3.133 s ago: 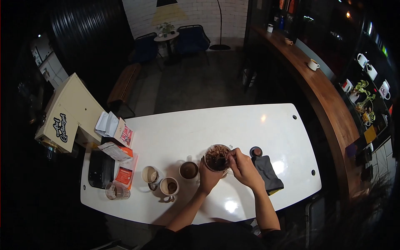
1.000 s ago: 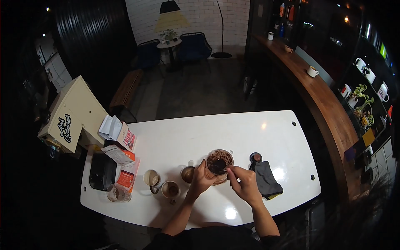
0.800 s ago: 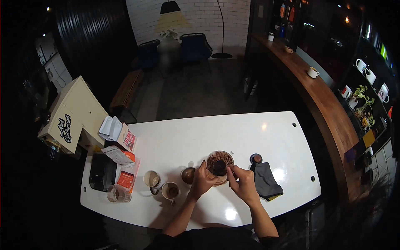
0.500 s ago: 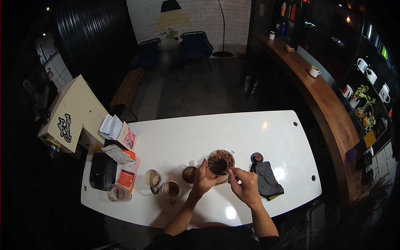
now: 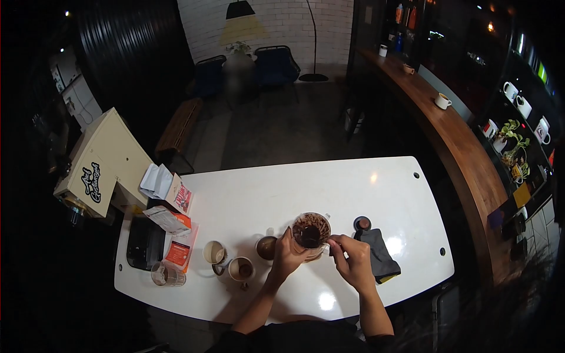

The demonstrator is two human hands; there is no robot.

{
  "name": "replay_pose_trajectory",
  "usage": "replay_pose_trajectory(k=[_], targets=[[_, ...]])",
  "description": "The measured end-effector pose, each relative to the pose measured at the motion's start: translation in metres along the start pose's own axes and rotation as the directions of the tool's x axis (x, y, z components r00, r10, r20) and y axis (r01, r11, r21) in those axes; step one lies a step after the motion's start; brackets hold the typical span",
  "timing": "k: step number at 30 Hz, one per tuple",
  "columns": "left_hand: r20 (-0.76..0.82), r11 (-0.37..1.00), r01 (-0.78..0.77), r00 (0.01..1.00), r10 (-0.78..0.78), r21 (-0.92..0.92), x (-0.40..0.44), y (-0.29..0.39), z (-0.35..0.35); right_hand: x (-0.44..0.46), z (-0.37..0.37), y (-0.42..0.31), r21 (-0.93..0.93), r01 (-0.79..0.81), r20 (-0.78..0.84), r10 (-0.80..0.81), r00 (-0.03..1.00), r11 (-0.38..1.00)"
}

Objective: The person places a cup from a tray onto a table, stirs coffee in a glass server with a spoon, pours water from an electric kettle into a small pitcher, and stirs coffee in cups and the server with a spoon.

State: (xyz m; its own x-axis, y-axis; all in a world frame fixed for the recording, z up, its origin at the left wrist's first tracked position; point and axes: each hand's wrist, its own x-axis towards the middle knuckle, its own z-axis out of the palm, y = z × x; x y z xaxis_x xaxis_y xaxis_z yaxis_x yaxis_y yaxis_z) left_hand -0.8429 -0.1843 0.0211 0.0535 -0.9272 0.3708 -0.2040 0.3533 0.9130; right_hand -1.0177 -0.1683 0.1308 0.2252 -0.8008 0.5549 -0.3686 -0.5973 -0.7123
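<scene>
Left hand (image 5: 288,257) wraps a brown-smeared glass (image 5: 319,222); right hand (image 5: 355,259), pinched, hold unclear, has shifted beside its rim, clear of the dark contents (image 5: 308,237).

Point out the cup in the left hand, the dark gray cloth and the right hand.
Cup (image 5: 314,219): head view, far inner wall.
Dark gray cloth (image 5: 377,253): head view, middle of the fabric.
Right hand (image 5: 354,260): head view, back of the hand.

The bare left hand (image 5: 289,257) holds a transparent, round, brown-smeared vessel (image 5: 311,230); the bare right hand (image 5: 353,259) is just beside its rim. To the left hand's left stand three pale, round mugs (image 5: 241,269).
</scene>
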Motion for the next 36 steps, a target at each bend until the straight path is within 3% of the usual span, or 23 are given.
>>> replay_pose_trajectory(k=[6,9,15,17,23,27,36], targets=[[-0.020,0.998,-0.001,1.000,0.002,0.065,0.000,0.012,0.000,-0.003,0.012,0.018,-0.003,-0.008,0.013,0.008,1.000,1.000],[0.000,0.991,0.120,0.993,-0.120,0.059,0.000,0.013,0.000,-0.004,0.011,0.019,-0.011,-0.067,0.038,0.067,0.997,0.998],[0.010,0.998,0.054,0.999,-0.054,0.023,0.001,0.009,0.001,-0.003,0.004,0.015,0.008,-0.070,0.010,0.070,0.997,0.997],[-0.008,0.996,-0.068,0.998,0.069,0.065,-0.001,0.003,0.000,-0.003,0.002,0.015,-0.002,-0.036,-0.012,0.036,0.999,0.999],[0.015,0.996,0.090,0.996,-0.091,0.024,0.001,0.006,0.001,-0.003,0.010,0.020,-0.027,-0.037,0.037,0.038,0.999,0.999],[-0.020,0.998,0.027,0.999,-0.026,0.052,0.000,-0.007,0.002,-0.004,0.018,0.034,0.008,-0.067,0.000,0.067,0.998,0.998],[-0.016,0.986,0.067,0.998,-0.065,0.154,-0.005,-0.021,0.002,-0.002,0.021,0.044,-0.026,-0.032,-0.109,0.029,0.994,0.999]])
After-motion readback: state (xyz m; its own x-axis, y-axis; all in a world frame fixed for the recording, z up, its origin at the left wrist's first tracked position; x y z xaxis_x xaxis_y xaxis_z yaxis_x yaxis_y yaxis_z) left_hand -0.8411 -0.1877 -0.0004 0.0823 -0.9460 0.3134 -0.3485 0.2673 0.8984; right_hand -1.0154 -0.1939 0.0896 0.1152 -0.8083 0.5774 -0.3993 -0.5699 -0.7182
